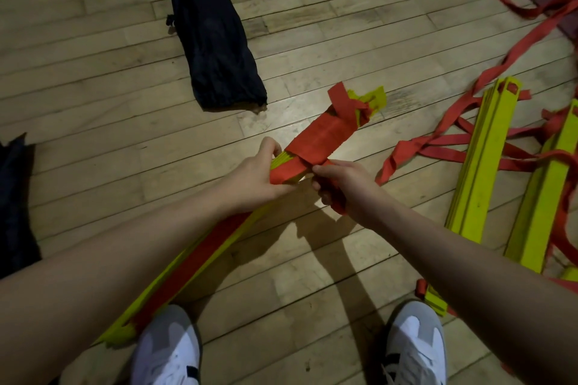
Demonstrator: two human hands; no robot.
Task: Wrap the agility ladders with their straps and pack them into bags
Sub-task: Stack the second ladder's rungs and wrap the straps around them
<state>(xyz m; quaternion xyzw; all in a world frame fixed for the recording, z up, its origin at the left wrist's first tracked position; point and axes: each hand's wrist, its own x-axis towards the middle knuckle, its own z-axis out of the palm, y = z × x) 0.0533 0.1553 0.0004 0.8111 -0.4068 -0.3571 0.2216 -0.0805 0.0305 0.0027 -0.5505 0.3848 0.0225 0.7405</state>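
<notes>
A bundle of yellow agility-ladder rungs (200, 262) slants from beside my left shoe up to the middle of the floor. Red strap (319, 137) is wound several times round its far half and knotted near the far end. My left hand (259, 178) grips the bundle just below the wrapping. My right hand (341, 187) pinches the loose red strap at the bundle's side, with a length of it bunched in the palm. A dark navy bag (206, 31) lies flat on the floor beyond the bundle.
Two more stacks of yellow rungs (488, 159) lie at the right, tangled in loose red straps (438, 147). More red straps are heaped at the top right. Another dark bag (15, 203) shows at the left edge. My white shoes (169, 350) stand on the wooden floor.
</notes>
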